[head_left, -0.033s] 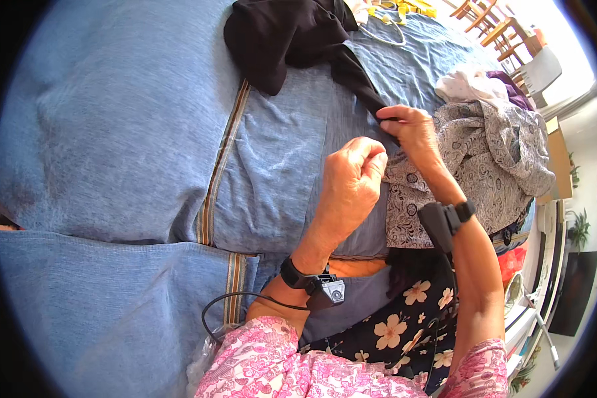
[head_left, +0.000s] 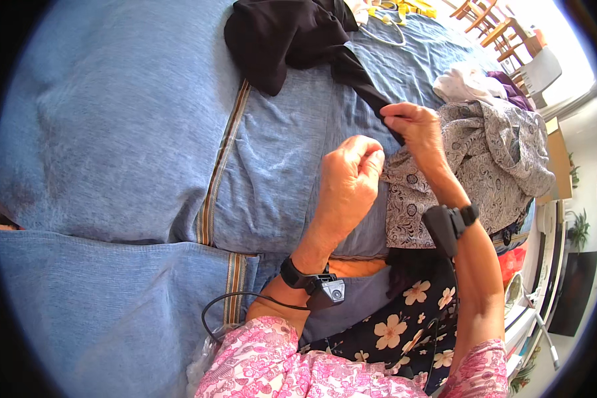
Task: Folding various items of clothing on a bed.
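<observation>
My right hand (head_left: 419, 132) pinches the narrow end of a black garment (head_left: 278, 43) between thumb and fingers. From there a dark strip of the cloth runs up and left to the bunched main part, which lies on a blue bed cover (head_left: 126, 132). Just left of and nearer than it, my left hand (head_left: 353, 178) is closed with thumb against fingers; whatever they hold, if anything, is hidden. A grey patterned garment (head_left: 471, 169) lies crumpled under and beside my right wrist.
White cloth (head_left: 467, 85) and purple cloth (head_left: 509, 89) are heaped beyond the patterned garment. Yellow straps (head_left: 411, 8) and a white cord (head_left: 386, 41) lie at the far edge. Dark floral fabric (head_left: 391, 331) covers my lap. Wooden chairs (head_left: 504, 33) stand far right.
My right hand has shifted slightly right, drawing the black strip with it. My left hand has moved a little left, so the gap between the hands is slightly wider.
</observation>
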Action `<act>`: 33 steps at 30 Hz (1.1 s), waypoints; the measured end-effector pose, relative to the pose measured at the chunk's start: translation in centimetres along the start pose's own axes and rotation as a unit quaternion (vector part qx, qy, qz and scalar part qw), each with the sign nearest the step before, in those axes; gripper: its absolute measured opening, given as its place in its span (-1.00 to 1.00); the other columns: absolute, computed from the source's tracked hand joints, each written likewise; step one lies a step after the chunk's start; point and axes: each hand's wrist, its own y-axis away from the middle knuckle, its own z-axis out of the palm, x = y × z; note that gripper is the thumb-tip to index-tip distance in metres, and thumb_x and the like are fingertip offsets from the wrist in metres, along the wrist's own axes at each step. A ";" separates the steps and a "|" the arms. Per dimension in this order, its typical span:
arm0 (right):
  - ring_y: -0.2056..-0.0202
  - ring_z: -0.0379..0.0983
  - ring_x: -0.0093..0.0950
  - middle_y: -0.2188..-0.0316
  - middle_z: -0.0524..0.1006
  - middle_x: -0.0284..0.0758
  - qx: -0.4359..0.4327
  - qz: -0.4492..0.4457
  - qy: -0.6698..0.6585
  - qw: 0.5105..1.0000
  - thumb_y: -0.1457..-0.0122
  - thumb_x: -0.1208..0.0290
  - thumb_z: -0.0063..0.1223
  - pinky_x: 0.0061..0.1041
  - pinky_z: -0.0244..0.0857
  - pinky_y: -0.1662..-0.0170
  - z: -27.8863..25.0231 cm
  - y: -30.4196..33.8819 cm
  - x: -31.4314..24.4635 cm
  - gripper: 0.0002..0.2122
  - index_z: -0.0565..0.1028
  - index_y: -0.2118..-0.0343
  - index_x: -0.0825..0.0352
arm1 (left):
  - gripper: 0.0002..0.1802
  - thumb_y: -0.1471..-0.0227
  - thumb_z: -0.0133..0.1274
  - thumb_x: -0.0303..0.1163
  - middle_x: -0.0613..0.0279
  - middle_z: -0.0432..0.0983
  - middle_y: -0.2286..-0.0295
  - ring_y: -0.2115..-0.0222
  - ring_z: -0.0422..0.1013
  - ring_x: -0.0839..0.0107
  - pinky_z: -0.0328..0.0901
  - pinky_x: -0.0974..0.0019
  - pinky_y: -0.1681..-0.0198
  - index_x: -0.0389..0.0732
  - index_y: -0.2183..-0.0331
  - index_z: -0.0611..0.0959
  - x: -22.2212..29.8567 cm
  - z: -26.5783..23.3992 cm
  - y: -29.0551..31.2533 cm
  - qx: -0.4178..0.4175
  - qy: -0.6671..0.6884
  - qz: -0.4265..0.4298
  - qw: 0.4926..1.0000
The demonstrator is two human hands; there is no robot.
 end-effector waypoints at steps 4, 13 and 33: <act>0.43 0.40 -0.69 0.49 0.56 -0.42 0.016 -0.061 -0.104 0.993 0.04 0.61 0.12 -0.71 0.27 0.31 -1.8 3.7 -7.3 -0.86 0.59 0.37 0.39 | -0.70 0.03 0.05 -0.54 0.13 0.48 0.35 0.42 0.44 0.45 0.32 0.44 0.43 -0.36 0.19 0.49 0.3 -0.3 -0.7 0.156 -0.054 0.001 0.986; 0.71 0.32 -0.48 0.71 0.46 -0.33 0.030 -0.167 -0.417 0.893 -0.05 0.41 0.13 -0.47 0.21 0.58 -4.1 16.3 -14.5 -0.82 0.52 0.61 0.39 | -0.08 0.10 0.19 -0.32 -0.31 0.09 -0.02 -0.05 0.05 -0.20 -0.03 -0.09 -0.08 -0.42 -0.16 0.04 -0.8 -1.9 -1.6 0.296 -0.232 0.253 0.891; 0.15 0.35 -0.54 0.20 0.46 -0.25 -0.023 0.046 -0.221 0.974 0.08 0.74 0.11 -0.56 0.22 0.04 -12.3 26.0 -4.0 -0.45 0.27 -0.06 0.46 | -0.61 -0.04 0.10 -0.25 -0.32 0.46 0.29 0.29 0.43 -0.01 0.33 0.04 0.25 -0.45 0.29 0.49 8.1 1.1 6.1 -0.310 0.310 0.232 0.868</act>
